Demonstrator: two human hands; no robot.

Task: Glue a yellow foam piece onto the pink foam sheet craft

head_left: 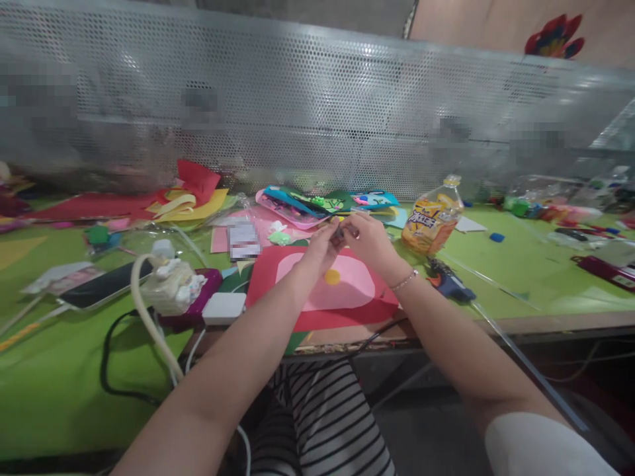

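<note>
My left hand (323, 246) and my right hand (371, 239) meet above the far edge of a red sheet of paper (268, 277). Both are closed, fingertips together, and whatever sits between them is small, dark and blurred. On the red sheet lies a pink rounded paper shape (354, 291) with a yellow paper circle (332, 277) at its middle. Just beyond my fingers rests a pile of decorated paper pieces in blue, pink and green (317, 201).
A bottle with orange liquid (429, 221) stands right of my hands, near a dark blue glue gun (451, 283). To the left are a phone (104, 287), a white adapter (224, 308), cables and coloured paper (196, 182). A perforated metal screen (297, 106) rises behind the green table.
</note>
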